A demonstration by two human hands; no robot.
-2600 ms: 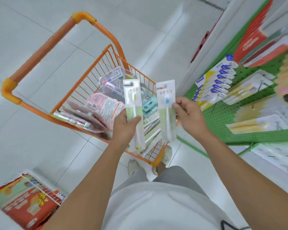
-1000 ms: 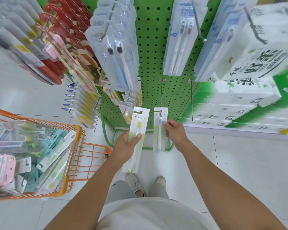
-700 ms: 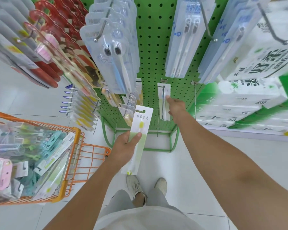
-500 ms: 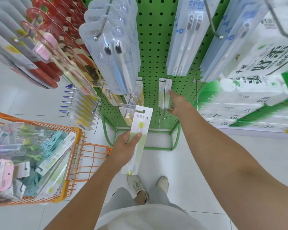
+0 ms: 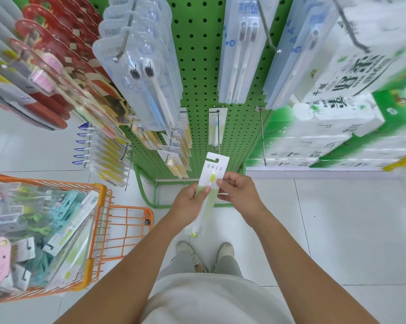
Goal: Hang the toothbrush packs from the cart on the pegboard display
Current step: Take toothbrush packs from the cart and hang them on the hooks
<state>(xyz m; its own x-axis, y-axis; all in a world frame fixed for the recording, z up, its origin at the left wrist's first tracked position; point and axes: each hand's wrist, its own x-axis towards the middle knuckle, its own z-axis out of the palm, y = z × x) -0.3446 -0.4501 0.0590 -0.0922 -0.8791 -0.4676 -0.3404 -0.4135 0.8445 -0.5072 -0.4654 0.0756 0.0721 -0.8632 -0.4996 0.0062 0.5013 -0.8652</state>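
Orange wire at the lower left of the frame marked the cart (image 5: 101, 206), and it was as full of mixed packs as it had been a second before, so plenty of stock remained to hang. Right of it, near the middle, the left hand (image 5: 188, 202) gripped the yellow-and-green toothbrush pack (image 5: 211, 181) around its mid section, thumb curled across the front, just as it had done throughout. What had changed lay with the other pack and the other hand. The blue toothbrush pack (image 5: 217, 127), which the right hand had been carrying a second earlier, now hung by itself on a hook (image 5: 218, 136) low on the green pegboard (image 5: 197, 66), just above centre frame, with nothing touching it; one pack was therefore placed. The right hand (image 5: 239, 192), which half a second before had been stretched out flat toward that hook, had come back down to just right of centre and pinched the right edge of the yellow-and-green pack between thumb and fingertips, so both hands held the same card, its hanging hole uppermost. Judging from that, the pack was being passed over or steadied for hanging. It sat just below the tip of the hook bearing the blue pack, and an unused hook (image 5: 262, 136) stood further right, beside the tissue packs (image 5: 326, 127); which one it would go on could not be told.
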